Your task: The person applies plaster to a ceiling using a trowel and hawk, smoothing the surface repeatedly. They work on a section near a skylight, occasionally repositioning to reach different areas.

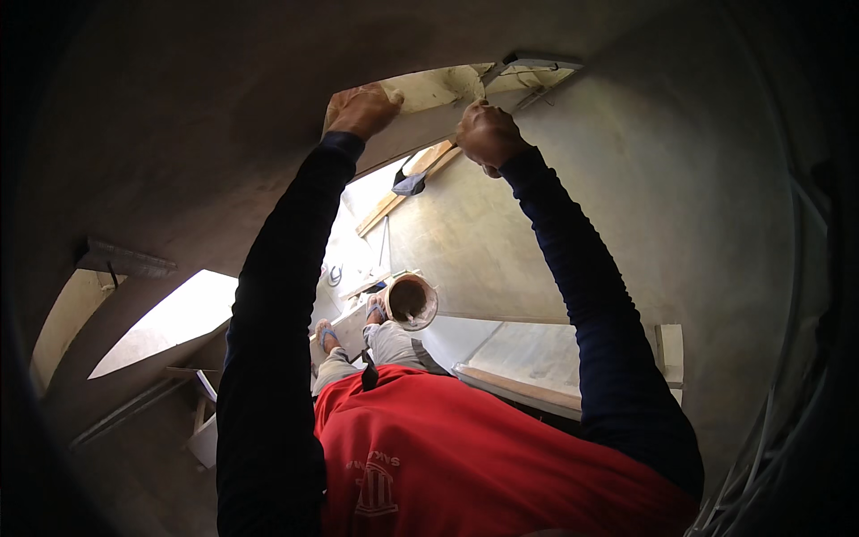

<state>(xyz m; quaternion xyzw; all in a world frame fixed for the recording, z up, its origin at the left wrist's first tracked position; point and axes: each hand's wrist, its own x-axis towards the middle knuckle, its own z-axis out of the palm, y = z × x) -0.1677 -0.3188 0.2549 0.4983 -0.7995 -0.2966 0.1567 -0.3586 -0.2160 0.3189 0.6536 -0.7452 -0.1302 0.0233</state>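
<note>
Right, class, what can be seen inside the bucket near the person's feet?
The bucket shows pale smears on its shadowed brownish inside; anything beneath the visible surface is hidden.

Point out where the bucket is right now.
In the head view, the bucket is near the middle of the picture, immediately to the right of the person's right foot and above the red shirt.

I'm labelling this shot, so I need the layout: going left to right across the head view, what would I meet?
Bright opening → left dark sleeve → left hand → bucket → right hand → right dark sleeve.
</note>
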